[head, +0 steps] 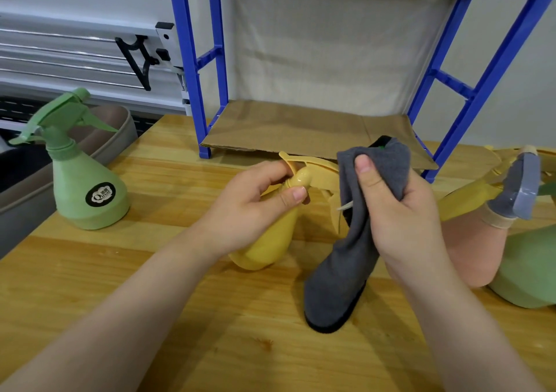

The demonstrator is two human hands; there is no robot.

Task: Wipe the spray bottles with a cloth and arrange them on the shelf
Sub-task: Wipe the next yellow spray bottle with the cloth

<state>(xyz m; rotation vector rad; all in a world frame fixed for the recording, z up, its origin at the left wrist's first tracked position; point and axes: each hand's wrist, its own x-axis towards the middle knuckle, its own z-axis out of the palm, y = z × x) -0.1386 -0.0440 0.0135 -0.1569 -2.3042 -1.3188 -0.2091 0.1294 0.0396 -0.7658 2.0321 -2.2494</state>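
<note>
a yellow spray bottle (272, 241) sits at the centre of the frame, tilted over the wooden table (150, 286) with its base low and its trigger head pointing up and to the right. the left hand (249, 208) grasps it at the neck, fingers and thumb curled round just below the head. the right hand (400, 217) clutches a grey cloth (343, 271), thumb pressed on the top fold; the cloth wraps the nozzle end of the trigger head and hangs down until its dark-edged lower end meets the table.

at the left of the frame a green spray bottle (87, 187) stands upright on the table, a dark round label on its side, well apart from the hands. behind it, at the table's left edge, lies a grey-brown tray (120, 130). at the right edge of the frame several more spray bottles lie tipped together: a pink one (469, 250), a green one (529, 268) and another yellow one (469, 196), with a grey-blue trigger head (520, 187) above them.

in the upper middle stands a blue shelf frame (192, 60) on the table, its lowest level lined with brown cardboard (301, 130), just beyond the hands
</note>
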